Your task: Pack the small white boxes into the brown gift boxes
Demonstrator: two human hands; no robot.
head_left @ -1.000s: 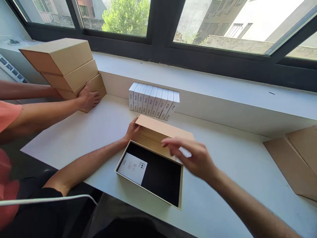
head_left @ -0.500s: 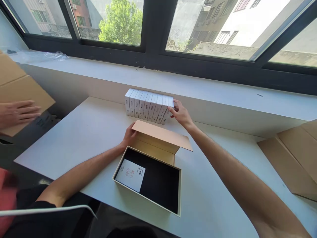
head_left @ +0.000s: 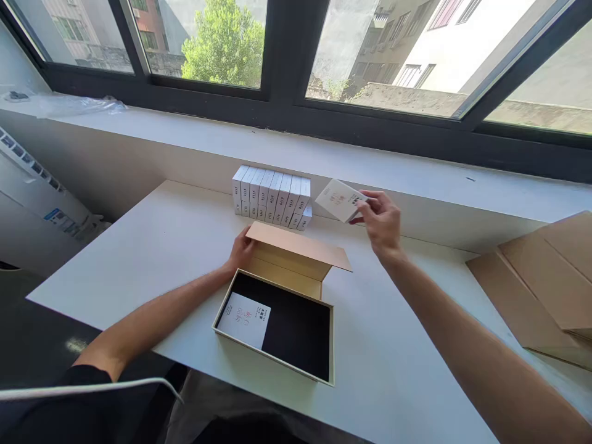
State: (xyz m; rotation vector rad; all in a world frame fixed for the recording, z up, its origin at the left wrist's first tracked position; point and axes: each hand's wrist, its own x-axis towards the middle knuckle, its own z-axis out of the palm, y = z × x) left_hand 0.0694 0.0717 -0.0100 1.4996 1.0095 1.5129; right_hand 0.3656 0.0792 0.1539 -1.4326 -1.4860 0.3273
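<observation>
Between the thumb and fingers of my right hand (head_left: 383, 223) is a small white box (head_left: 340, 200) with printed characters, held up in the air right of the stack. My left hand (head_left: 241, 248) grips the raised lid (head_left: 298, 245) of a cardboard gift box at its left end; its fingertips are partly hidden behind the lid. The open gift box (head_left: 332, 345) has a black inside, and one white printed box (head_left: 245, 320) lies flat at its left end. Behind the lid, several matching white boxes (head_left: 272, 196) stand in a two-layer row near the wall.
Folded brown cardboard (head_left: 539, 290) lies at the right of the white table (head_left: 152, 259). A white appliance (head_left: 41, 203) stands past the table's left edge. Clear plastic (head_left: 81, 106) rests on the window sill. A white cable (head_left: 92, 390) crosses the lower left.
My right hand has taken a white box off the right end of the stack and moved right with it. A co-worker's hand and a cardboard sheet at left have left the view.
</observation>
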